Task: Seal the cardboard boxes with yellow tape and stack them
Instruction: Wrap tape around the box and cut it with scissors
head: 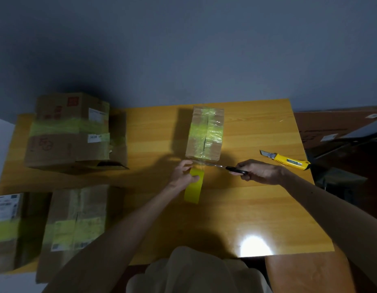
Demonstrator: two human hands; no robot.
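tape roll (193, 188), beyond it box (205, 134) lengthwise front-to-back

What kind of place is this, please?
Probably a small packing spot in a room or office: one wooden table against a plain grey wall, taped cardboard boxes on it, and a yellow utility knife.

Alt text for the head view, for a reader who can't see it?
A person's right hand holds black-handled scissors at the tape stretched from a small taped cardboard box to the yellow tape roll in the left hand. A yellow utility knife lies on the wooden table to the right; more taped boxes sit left, two stacked.
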